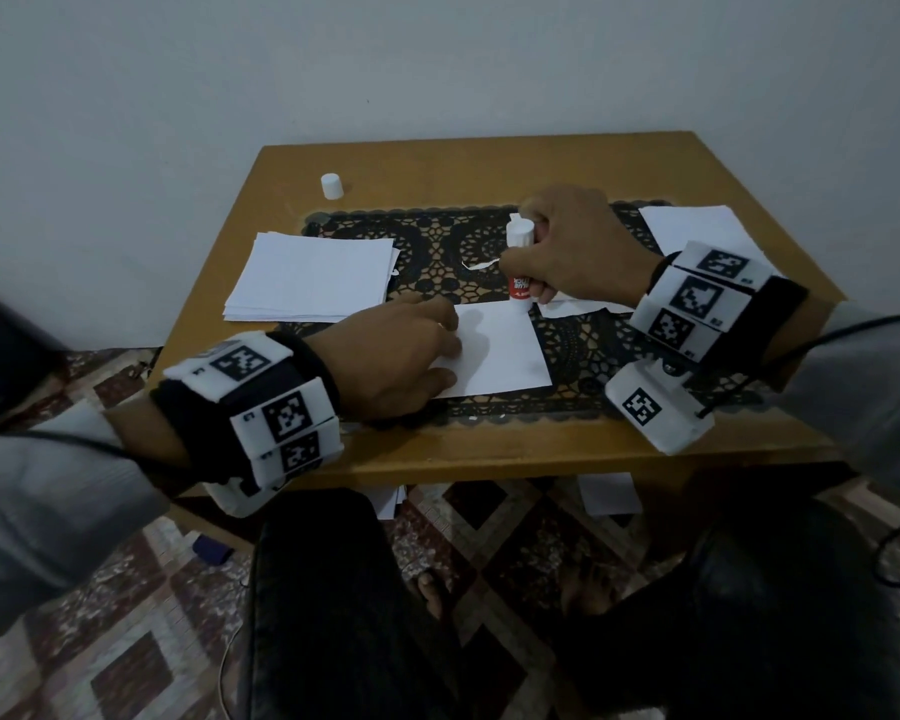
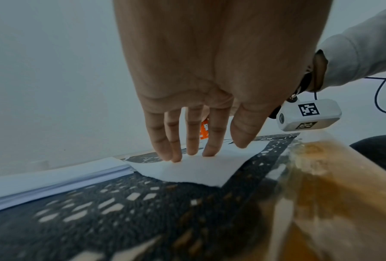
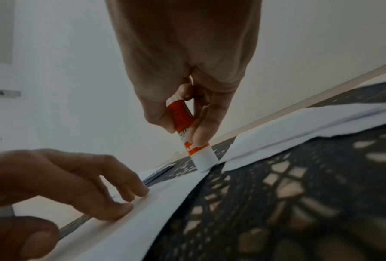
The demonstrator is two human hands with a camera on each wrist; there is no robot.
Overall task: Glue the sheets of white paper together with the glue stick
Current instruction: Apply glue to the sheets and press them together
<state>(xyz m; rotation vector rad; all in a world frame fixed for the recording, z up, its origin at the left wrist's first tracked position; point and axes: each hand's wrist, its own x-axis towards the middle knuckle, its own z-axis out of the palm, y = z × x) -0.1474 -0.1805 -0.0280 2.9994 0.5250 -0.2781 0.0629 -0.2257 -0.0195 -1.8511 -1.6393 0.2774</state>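
Glue stick upright in the right hand, fingers wrapped round it, tip down on the far corner of the sheet that the left hand pins with flat fingers; gluing looks barely begun, stack beyond the left hand waiting

place: home | wooden table (lace mat) | patterned carpet

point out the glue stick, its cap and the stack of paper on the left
glue stick [image 1: 519,289] head view, on its red label
cap [image 1: 332,186] head view, on its side wall
stack of paper [image 1: 313,275] head view, middle of the top sheet
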